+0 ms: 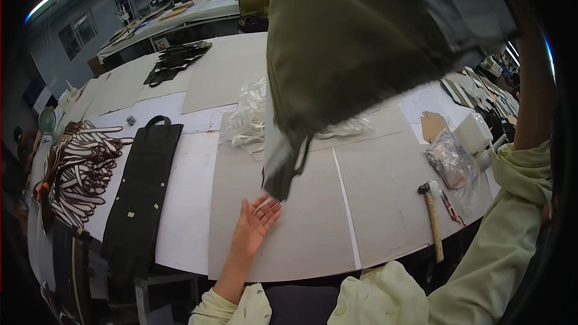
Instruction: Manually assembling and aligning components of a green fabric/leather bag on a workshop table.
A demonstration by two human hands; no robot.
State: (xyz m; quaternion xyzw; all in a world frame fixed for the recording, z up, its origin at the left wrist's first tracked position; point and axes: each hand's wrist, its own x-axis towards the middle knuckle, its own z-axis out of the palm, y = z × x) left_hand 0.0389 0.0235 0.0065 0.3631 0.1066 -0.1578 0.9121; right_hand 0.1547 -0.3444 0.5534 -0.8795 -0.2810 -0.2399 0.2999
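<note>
A counter [186,195] spreads below a large olive cloth [349,54], which hangs over its middle; a long black bag [141,186] lies toward its left edge. The left grip [259,219] is spread, fingers loose, just below the cloth's bottom corner; the right grip is out of view, so I cannot tell its state. A hammer [433,222] lies near the front edge.

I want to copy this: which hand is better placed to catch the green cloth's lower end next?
Probably the left hand: it's open, close to the green cloth at its lower end. The right hand is out of sight, its arm raised high.
</note>
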